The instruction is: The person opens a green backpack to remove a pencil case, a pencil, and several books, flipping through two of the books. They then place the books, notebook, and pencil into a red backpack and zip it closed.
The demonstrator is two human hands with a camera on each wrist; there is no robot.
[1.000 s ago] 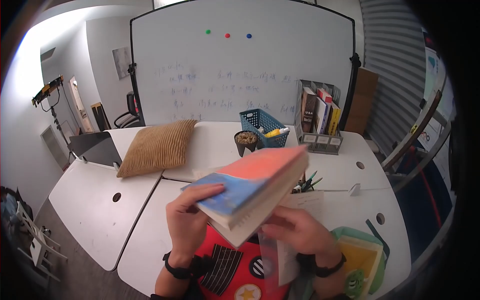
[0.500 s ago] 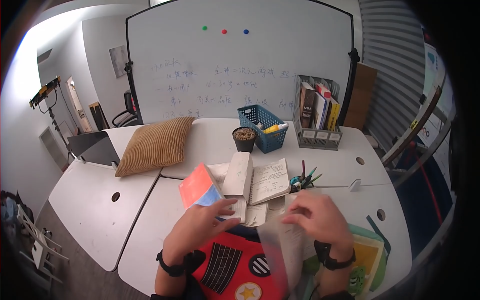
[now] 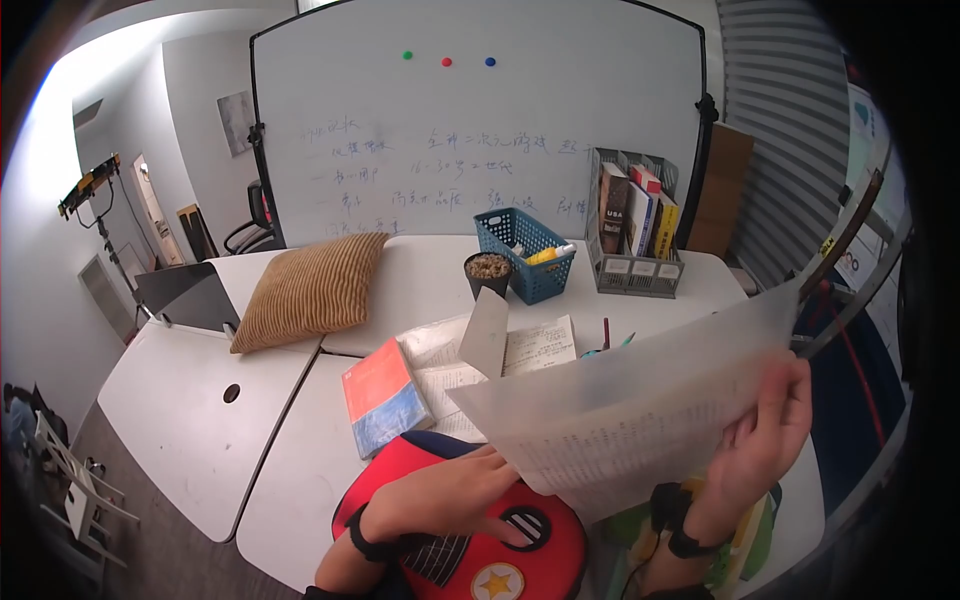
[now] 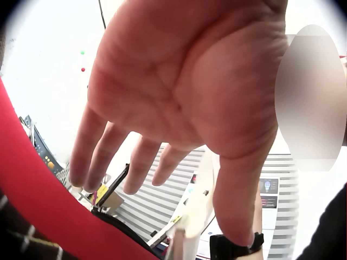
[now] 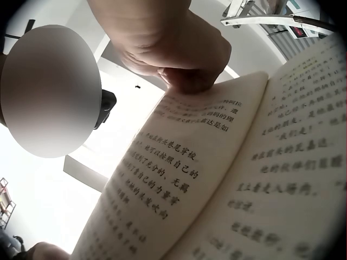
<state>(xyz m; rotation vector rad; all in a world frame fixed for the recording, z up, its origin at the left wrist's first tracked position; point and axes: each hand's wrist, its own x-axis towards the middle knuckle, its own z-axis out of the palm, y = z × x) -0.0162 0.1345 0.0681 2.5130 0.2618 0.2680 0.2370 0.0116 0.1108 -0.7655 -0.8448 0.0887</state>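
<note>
My right hand (image 3: 765, 430) pinches the edge of an open book (image 3: 620, 430) with a translucent cover, raised at the right of the head view. Printed text fills its pages in the right wrist view, where my fingers curl at the page edge. My left hand (image 3: 440, 500) is over a red bag (image 3: 560, 560) with a star patch and a striped round patch. Its fingers are extended and its palm (image 4: 173, 92) holds nothing. Behind the bag lies an orange-and-blue book (image 3: 385, 395), beside open books and a handwritten notebook (image 3: 540, 345).
A tan corduroy pillow (image 3: 310, 290), a potted plant (image 3: 488, 268), a blue basket (image 3: 540, 275) and a grey book rack (image 3: 637, 278) stand farther back. The raised book partly covers some pens (image 3: 606, 335) and a green-and-yellow bag (image 3: 745, 545).
The orange-and-blue book was set down on the table and released by my left hand. My right hand has lifted the translucent-covered book up and right. My left hand moved down over the red bag.
</note>
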